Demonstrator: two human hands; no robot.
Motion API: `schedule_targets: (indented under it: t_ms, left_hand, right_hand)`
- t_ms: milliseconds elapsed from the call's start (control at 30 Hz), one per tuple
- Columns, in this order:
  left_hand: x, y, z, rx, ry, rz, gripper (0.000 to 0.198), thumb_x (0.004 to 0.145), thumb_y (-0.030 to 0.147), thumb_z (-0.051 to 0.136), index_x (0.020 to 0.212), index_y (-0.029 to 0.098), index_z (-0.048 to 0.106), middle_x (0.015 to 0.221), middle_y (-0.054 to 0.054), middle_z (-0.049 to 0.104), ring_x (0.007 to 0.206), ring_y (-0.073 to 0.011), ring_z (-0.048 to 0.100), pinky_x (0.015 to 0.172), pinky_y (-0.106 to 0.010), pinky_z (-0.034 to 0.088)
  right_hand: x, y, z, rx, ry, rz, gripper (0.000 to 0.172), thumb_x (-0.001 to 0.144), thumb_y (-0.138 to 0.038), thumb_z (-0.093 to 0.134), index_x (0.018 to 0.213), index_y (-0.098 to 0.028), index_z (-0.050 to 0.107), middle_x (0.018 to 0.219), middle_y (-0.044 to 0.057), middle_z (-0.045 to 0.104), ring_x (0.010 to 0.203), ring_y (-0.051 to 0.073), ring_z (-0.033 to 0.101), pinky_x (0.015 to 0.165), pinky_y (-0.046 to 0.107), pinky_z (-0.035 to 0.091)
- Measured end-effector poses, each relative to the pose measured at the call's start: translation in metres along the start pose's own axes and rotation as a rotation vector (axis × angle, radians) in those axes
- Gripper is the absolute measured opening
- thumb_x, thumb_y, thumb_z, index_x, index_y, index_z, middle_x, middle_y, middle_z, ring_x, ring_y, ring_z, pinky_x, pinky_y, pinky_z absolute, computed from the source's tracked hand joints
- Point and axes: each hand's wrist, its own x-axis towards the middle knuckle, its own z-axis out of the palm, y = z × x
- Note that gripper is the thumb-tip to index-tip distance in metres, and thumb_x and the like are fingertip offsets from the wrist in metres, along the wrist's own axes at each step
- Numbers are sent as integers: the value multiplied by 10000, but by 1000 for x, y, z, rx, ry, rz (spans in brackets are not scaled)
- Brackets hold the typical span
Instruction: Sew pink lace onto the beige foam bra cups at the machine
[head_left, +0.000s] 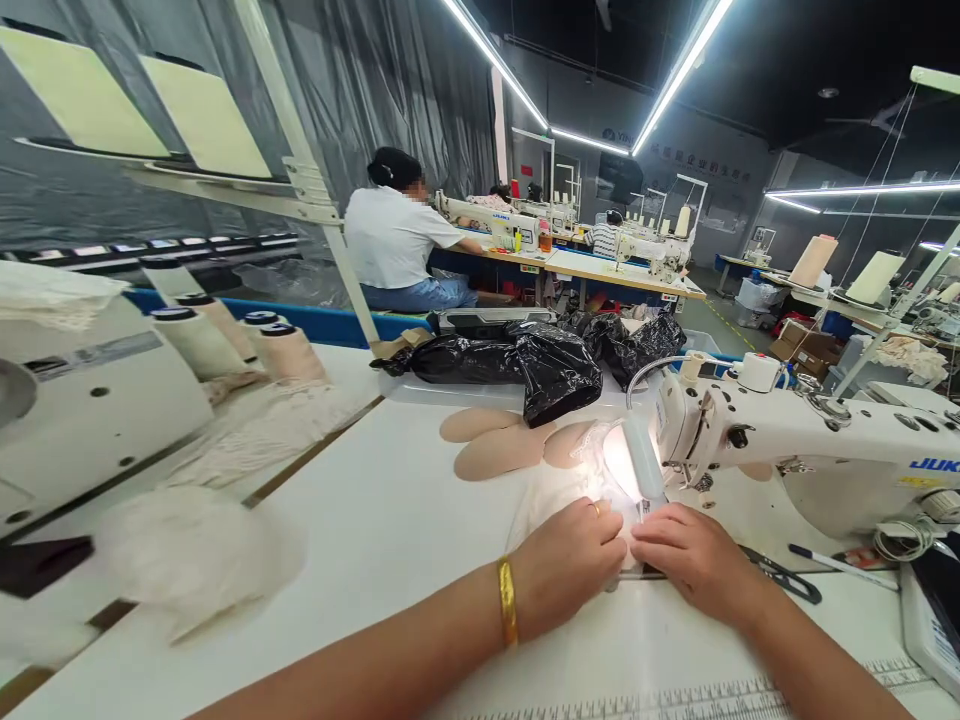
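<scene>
My left hand (574,560) is closed on the edge of a thin white lace fabric (545,503), just left of the needle area of a white JUKI sewing machine (832,445). Close beside it, my right hand (694,555) has its fingers bent together at the presser foot (643,508), pinching what looks like the same fabric; glare hides the exact spot. A lit lamp (641,458) on a bendy neck shines over both hands. Flat beige oval pads (499,452) lie behind the fabric, one partly beneath it.
Black plastic bags (517,365) lie at the table's back edge. Thread snips (784,577) and a pen (844,567) rest to the right, a ruler scale (675,700) along the front. Crumpled cream fabric (199,550) and thread cones (289,352) are left. A person (401,235) sits at another machine ahead.
</scene>
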Motion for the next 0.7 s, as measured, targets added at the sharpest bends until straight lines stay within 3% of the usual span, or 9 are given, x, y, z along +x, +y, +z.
schedule_targets:
  t_ms: [100, 233, 467, 700]
  left_hand:
    - [-6, 2, 9, -68, 107, -4, 252, 804, 19, 587, 663, 189, 465, 762, -5, 558, 683, -172, 464, 671, -331, 367]
    - [-10, 5, 9, -89, 159, -36, 235, 833, 11, 543, 697, 190, 473, 747, -4, 535, 661, -173, 420, 683, -331, 362]
    - [-7, 9, 8, -75, 94, -110, 228, 903, 46, 509, 724, 187, 517, 740, -16, 528, 656, -179, 422, 685, -336, 379]
    - [-6, 12, 0, -221, 87, -143, 183, 988, 136, 474, 856, 175, 595, 885, -35, 647, 756, -188, 538, 779, -377, 417]
  right_hand:
    - [-5, -2, -3, -14, -3, 21, 395, 973, -13, 459, 1208, -263, 656, 1073, 51, 738, 937, 217, 597, 811, 349, 493]
    - [-3, -4, -8, -15, -50, 73, 415, 930, 16, 451, 1162, -255, 662, 978, 51, 693, 856, 208, 553, 748, 326, 472]
    - [-2, -4, -9, 29, -29, 73, 416, 946, -14, 454, 1225, -258, 643, 988, 62, 690, 864, 212, 554, 751, 332, 479]
    - [-2, -4, -8, 38, -40, 95, 405, 930, -8, 453, 1180, -258, 650, 984, 56, 690, 865, 212, 577, 741, 330, 495]
